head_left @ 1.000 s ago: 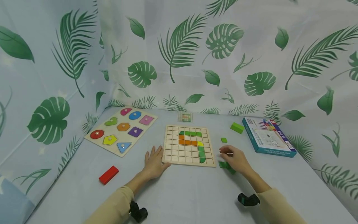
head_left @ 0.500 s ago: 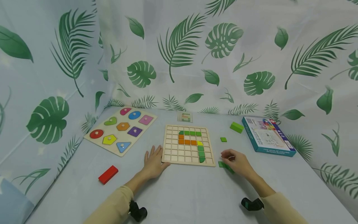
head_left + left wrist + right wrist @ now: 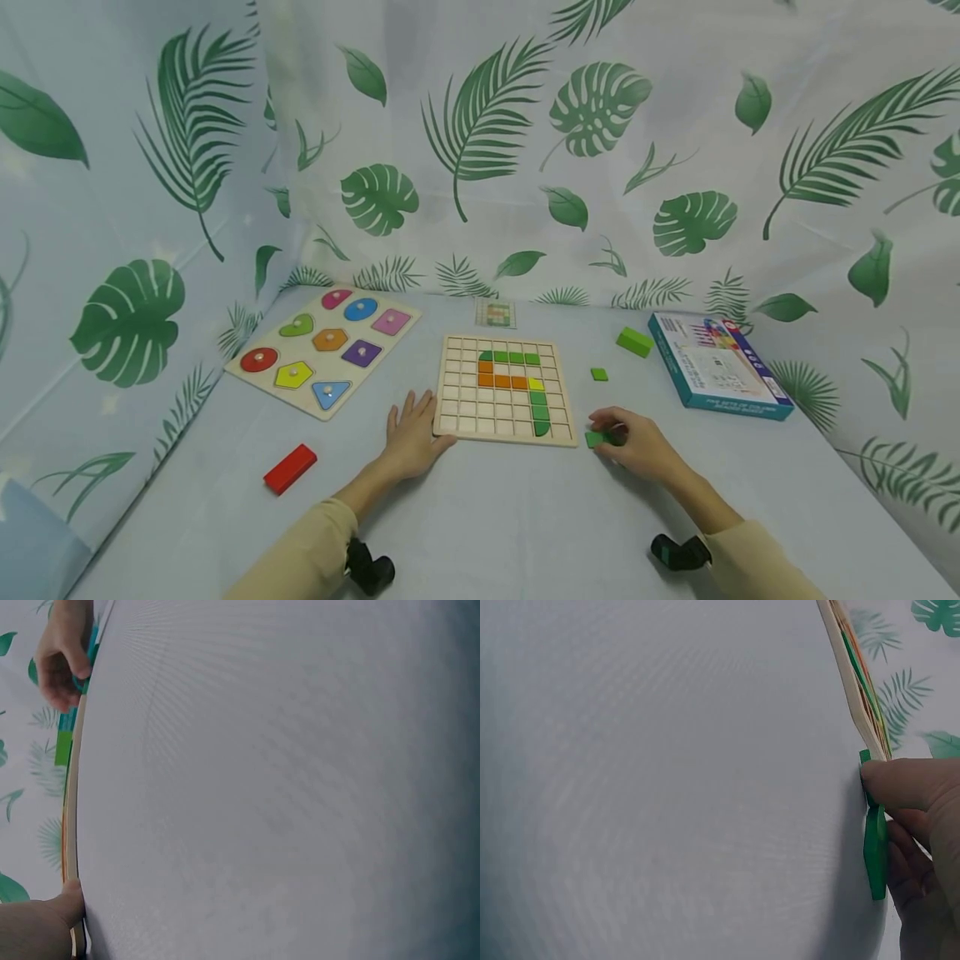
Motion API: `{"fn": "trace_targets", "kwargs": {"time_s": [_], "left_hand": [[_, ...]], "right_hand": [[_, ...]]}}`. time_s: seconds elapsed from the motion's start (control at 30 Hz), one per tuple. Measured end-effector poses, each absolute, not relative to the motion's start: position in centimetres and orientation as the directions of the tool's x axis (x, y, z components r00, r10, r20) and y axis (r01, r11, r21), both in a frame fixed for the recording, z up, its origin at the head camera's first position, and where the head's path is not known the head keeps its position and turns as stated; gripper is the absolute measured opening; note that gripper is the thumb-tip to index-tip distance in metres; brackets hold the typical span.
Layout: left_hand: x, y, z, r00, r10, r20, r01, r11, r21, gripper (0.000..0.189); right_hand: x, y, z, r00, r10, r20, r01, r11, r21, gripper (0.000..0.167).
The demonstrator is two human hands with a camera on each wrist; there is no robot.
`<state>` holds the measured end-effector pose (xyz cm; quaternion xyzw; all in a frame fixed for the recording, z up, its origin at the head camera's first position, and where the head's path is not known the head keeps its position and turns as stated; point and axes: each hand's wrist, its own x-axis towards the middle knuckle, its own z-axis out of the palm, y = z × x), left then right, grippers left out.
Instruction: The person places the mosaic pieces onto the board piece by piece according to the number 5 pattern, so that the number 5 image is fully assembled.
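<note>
A square wooden grid board (image 3: 459,410) lies mid-table, with green, orange and yellow pieces (image 3: 512,382) set in its cells. My left hand (image 3: 411,442) rests spread at its left side, the thumb along the near edge. Right of the board, my right hand (image 3: 637,446) curls its thumb and fingers around green pieces (image 3: 594,439) and appears to pinch one. In the right wrist view the thumb covers part of the upper green piece, and a longer green block (image 3: 875,859) stands beside the fingers. The fingertips' far side is hidden.
A small green tile (image 3: 598,374) and a light green block (image 3: 635,342) lie farther back, near a teal-edged box (image 3: 723,367). A pattern card (image 3: 496,313) sits behind the board. Leftward are a shape-knob puzzle (image 3: 330,340) and a red block (image 3: 290,468).
My right hand first drew slightly back, then lowered onto the green pieces and closed its fingers around them. My left hand has stayed at the board's edge.
</note>
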<state>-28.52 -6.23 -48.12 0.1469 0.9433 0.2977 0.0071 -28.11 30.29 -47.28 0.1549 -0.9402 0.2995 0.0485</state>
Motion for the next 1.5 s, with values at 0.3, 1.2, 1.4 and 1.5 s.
{"fn": "trace_targets", "kwargs": {"time_s": [0.3, 1.2, 1.4, 1.5], "left_hand": [[-28.6, -6.5, -48.3, -0.957, 0.281, 0.076, 0.273, 0.777, 0.567, 0.072], [-28.8, -6.3, -48.4, -0.957, 0.281, 0.070, 0.269, 0.775, 0.572, 0.073], [-28.7, -6.3, -48.4, -0.957, 0.283, 0.070, 0.270, 0.772, 0.575, 0.073], [-28.7, -6.3, -48.3, -0.957, 0.282, 0.071, 0.270, 0.773, 0.574, 0.073]], "right_hand": [[-28.6, 30.0, -47.6, -0.951, -0.244, 0.190, -0.310, 0.765, -0.564, 0.039], [-30.3, 23.4, -46.6, -0.908, -0.293, 0.300, -0.419, 0.657, -0.626, 0.035], [-30.3, 22.6, -46.9, -0.892, -0.334, 0.305, -0.452, 0.639, -0.622, 0.031], [-30.2, 22.1, -47.1, -0.886, -0.337, 0.319, -0.464, 0.636, -0.616, 0.031]]}}
